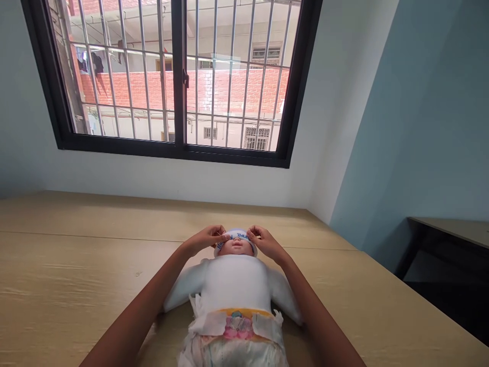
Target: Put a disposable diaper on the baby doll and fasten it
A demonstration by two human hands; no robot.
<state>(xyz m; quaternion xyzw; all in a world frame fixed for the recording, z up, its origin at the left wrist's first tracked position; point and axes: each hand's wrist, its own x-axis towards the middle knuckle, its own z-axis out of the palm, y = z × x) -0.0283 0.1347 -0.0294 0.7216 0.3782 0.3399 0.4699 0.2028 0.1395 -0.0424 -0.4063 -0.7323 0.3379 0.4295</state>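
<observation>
A baby doll (237, 285) in a white long-sleeved top lies on its back on the wooden table (95, 270), its head toward the window. A white hat (237, 234) with blue lettering covers its head down over the eyes; the nose and mouth show. At the hat's left edge, my left hand (212, 237) pinches the brim. My right hand (262, 240) pinches the brim on the other side. Around the doll's waist is a white diaper (237, 346) with a yellow and pink front, fastened by side tabs.
Behind the table is a pale wall with a barred, black-framed window (179, 102). A dark desk (451, 229) stands at the right, beyond the table's slanting right edge.
</observation>
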